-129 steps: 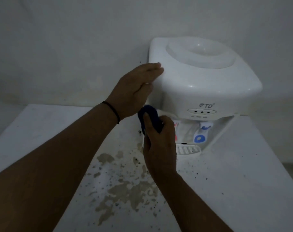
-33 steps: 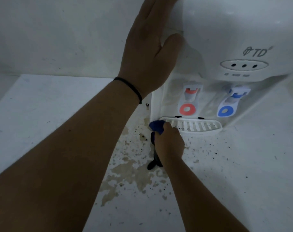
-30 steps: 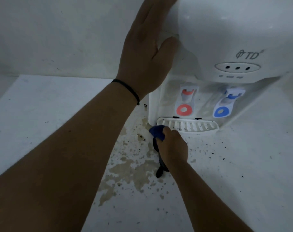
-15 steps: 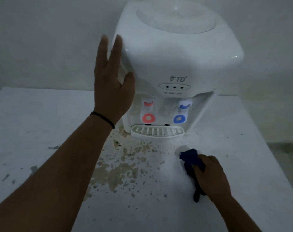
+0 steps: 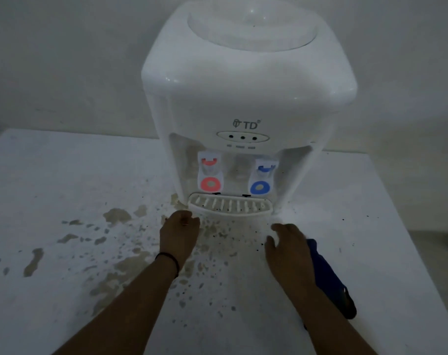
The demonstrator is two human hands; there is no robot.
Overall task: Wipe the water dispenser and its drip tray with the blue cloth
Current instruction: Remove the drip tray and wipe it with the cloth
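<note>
Head view: left hand [image 5: 179, 233], fingers loosely curled and holding nothing, sits just before the drip tray [image 5: 230, 206]; right hand [image 5: 289, 248], fingers relaxed, is empty, blue cloth [image 5: 330, 278] lying on the stained table [image 5: 64, 201] beside it. White water dispenser [image 5: 243, 85] reads "TD"; red and blue taps below

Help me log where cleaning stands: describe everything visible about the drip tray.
The drip tray is a white, plastic-looking, curved-front tray with a slotted grille, sitting level at the water dispenser base, under the red and blue taps. Dark specks dot its slots. Nothing touches it: the left hand hovers just before its left corner.
</note>
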